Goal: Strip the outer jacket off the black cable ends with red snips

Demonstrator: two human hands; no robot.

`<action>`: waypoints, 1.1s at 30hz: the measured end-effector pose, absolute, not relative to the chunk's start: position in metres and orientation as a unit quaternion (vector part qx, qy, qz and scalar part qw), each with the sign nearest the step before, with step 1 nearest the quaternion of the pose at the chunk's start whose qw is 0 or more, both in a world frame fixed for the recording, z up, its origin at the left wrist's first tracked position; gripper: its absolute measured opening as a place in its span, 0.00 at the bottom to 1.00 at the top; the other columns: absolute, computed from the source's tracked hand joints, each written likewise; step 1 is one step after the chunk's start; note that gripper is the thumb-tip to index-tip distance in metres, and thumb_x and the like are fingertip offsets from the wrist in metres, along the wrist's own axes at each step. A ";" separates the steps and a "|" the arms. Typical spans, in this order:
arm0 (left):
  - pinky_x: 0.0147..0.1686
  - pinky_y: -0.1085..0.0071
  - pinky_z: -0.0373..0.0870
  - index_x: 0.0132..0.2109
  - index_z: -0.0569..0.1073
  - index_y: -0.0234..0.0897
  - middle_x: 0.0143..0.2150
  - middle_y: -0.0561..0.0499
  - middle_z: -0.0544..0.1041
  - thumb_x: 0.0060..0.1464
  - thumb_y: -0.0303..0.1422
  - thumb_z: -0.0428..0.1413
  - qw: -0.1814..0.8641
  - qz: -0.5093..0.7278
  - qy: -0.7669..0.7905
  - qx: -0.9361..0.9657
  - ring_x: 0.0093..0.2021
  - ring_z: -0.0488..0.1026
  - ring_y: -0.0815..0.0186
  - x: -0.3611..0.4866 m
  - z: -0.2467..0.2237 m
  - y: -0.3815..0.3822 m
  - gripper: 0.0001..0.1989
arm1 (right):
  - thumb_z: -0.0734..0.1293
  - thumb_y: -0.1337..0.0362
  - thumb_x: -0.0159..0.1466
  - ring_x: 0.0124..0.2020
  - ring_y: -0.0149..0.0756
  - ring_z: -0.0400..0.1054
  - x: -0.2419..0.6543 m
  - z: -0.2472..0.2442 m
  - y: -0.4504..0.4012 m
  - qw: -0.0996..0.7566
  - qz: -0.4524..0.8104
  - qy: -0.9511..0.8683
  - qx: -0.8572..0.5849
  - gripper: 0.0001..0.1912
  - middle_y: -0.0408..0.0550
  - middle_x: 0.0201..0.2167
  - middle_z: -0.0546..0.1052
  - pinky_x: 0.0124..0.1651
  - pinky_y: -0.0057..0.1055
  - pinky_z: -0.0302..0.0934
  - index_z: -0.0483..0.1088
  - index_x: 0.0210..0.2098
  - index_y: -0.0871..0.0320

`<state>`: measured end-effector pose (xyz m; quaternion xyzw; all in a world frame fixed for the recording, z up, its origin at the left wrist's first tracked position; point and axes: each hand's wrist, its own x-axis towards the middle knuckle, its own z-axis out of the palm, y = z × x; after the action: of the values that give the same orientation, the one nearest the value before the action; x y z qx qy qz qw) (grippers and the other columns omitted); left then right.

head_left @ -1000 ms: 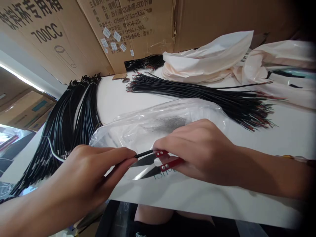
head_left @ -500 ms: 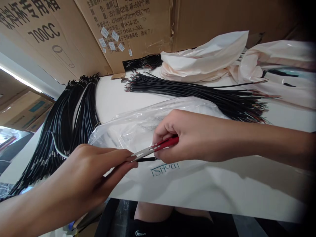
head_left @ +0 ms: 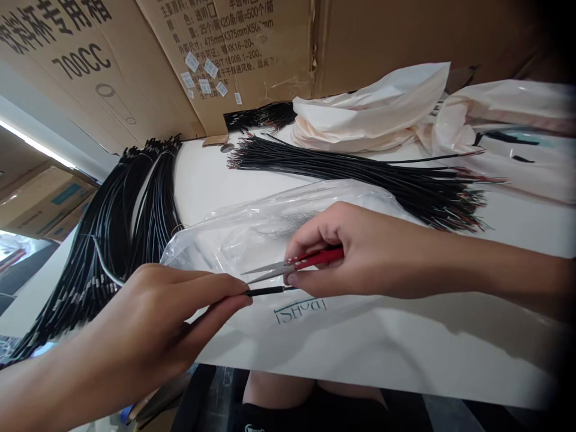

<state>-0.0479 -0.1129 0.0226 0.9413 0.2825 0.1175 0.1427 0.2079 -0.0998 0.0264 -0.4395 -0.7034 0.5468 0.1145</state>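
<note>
Between the thumb and fingers of my left hand (head_left: pixel 189 306) a thin black cable (head_left: pixel 266 291) is pinched, its short end pointing right. My right hand (head_left: pixel 333 252) is closed around red-handled thread snips (head_left: pixel 317 258). The two silver blades are spread apart and point left, just above the cable and near my left fingertips. The tip of the cable reaches my right thumb; whether the thumb grips it I cannot tell. Beneath both hands lies a clear plastic bag (head_left: pixel 211 240) with blue-green lettering.
Behind my hands lies a bundle of black cables (head_left: pixel 342 165) with bare wire ends. More tied cable bundles (head_left: pixel 112 222) hang over the table's left side. Crumpled white plastic bags (head_left: pixel 369 120) lie at the back, before cardboard boxes (head_left: pixel 252 54). The white table (head_left: pixel 405 360) ends above my lap.
My right hand has shifted slightly right with the snips, drawing the blades away from my left fingertips. More of the black cable shows. The left hand stays nearly still.
</note>
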 end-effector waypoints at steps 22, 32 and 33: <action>0.16 0.80 0.52 0.40 0.74 0.43 0.16 0.62 0.62 0.64 0.33 0.49 0.142 0.102 0.297 0.939 0.14 0.54 0.78 -0.041 0.025 -0.112 0.08 | 0.67 0.68 0.55 0.21 0.27 0.60 0.205 0.038 -0.101 0.109 0.357 -0.841 -0.393 0.05 0.39 0.20 0.72 0.24 0.27 0.48 0.76 0.28 0.56; 0.18 0.82 0.55 0.39 0.73 0.42 0.18 0.62 0.66 0.63 0.30 0.49 0.158 0.104 0.293 0.937 0.15 0.59 0.80 -0.040 0.025 -0.113 0.08 | 0.67 0.68 0.52 0.19 0.27 0.54 0.194 0.038 -0.107 0.091 0.264 -0.882 -0.380 0.03 0.40 0.17 0.68 0.22 0.29 0.42 0.68 0.22 0.58; 0.18 0.82 0.55 0.40 0.73 0.42 0.19 0.62 0.66 0.63 0.29 0.49 0.157 0.101 0.290 0.939 0.16 0.60 0.80 -0.041 0.025 -0.113 0.08 | 0.66 0.68 0.52 0.19 0.26 0.54 0.193 0.038 -0.107 0.087 0.266 -0.881 -0.383 0.03 0.40 0.17 0.68 0.22 0.29 0.42 0.67 0.22 0.58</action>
<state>-0.0410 -0.1128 0.0247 0.9387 0.2898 0.1010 0.1567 0.1926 -0.1071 0.0379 -0.3826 -0.8806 0.2658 0.0869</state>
